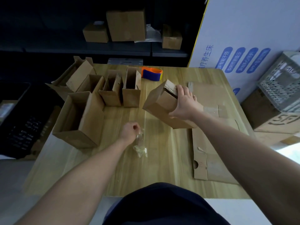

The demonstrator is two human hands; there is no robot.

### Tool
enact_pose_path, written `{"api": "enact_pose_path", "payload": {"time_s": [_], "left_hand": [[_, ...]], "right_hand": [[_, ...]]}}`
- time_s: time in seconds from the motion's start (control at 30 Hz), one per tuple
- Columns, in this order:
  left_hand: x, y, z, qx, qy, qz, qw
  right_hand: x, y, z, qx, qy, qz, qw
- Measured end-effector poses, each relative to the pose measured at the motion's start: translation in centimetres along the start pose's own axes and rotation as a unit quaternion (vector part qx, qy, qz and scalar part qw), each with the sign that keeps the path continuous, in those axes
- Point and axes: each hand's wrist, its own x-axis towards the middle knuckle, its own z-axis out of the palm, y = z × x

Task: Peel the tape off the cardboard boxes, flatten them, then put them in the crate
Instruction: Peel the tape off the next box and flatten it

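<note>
My right hand grips a small cardboard box from above, tilted on the wooden table right of centre; its top flap edge shows by my fingers. My left hand pinches a crumpled strip of clear tape that hangs down to the table in front of me. Several open cardboard boxes stand at the left: a large one nearest, and narrower ones behind it. A grey perforated crate sits off the table at the far right.
A flattened sheet of cardboard lies on the table's right side under the held box. An orange and blue tape dispenser sits at the far edge. Dark shelves behind hold more boxes. A black crate stands left of the table.
</note>
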Motion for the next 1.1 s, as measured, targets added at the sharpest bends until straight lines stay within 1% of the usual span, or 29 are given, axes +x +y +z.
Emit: {"api": "enact_pose_path", "payload": {"time_s": [0.07, 0.13, 0.27, 0.33, 0.37, 0.47, 0.57, 0.87, 0.97, 1.1], "left_hand": [[-1.0, -1.5, 1.8, 0.025, -0.057, -0.050, 0.997], [-1.6, -2.5, 2.9, 0.043, -0.091, -0.065, 0.993], [-1.8, -3.0, 3.8, 0.197, -0.084, -0.056, 0.975], [-1.7, -2.8, 3.9, 0.249, -0.092, -0.057, 0.962], [-1.7, -2.8, 4.0, 0.256, -0.093, -0.061, 0.960], [-1.8, -3.2, 3.9, 0.239, -0.088, -0.055, 0.965], [-2.1, -3.6, 4.0, 0.196, -0.069, -0.056, 0.977], [-2.4, -3.7, 3.3, 0.147, -0.030, -0.125, 0.981], [-2.4, -3.7, 3.3, 0.135, -0.045, -0.103, 0.984], [-2.4, -3.8, 3.1, 0.090, -0.057, -0.074, 0.992]], "right_hand": [[-0.5, 0.6, 0.4, 0.004, -0.007, -0.001, 1.000], [-0.9, 0.9, 0.6, 0.009, -0.012, -0.005, 1.000], [-1.3, 0.8, 0.9, 0.010, -0.031, -0.015, 0.999], [-1.4, 0.7, 1.0, 0.013, -0.032, -0.020, 0.999], [-1.5, 0.6, 1.0, 0.014, -0.033, -0.022, 0.999], [-1.5, 0.4, 1.0, 0.021, -0.039, -0.024, 0.999], [-1.6, 0.2, 1.2, 0.017, -0.047, -0.025, 0.998], [-1.5, -1.0, 2.0, -0.004, -0.052, -0.047, 0.998], [-1.5, -1.8, 2.3, -0.005, -0.055, -0.052, 0.997], [-1.4, -2.9, 2.9, -0.005, -0.060, -0.059, 0.996]]}}
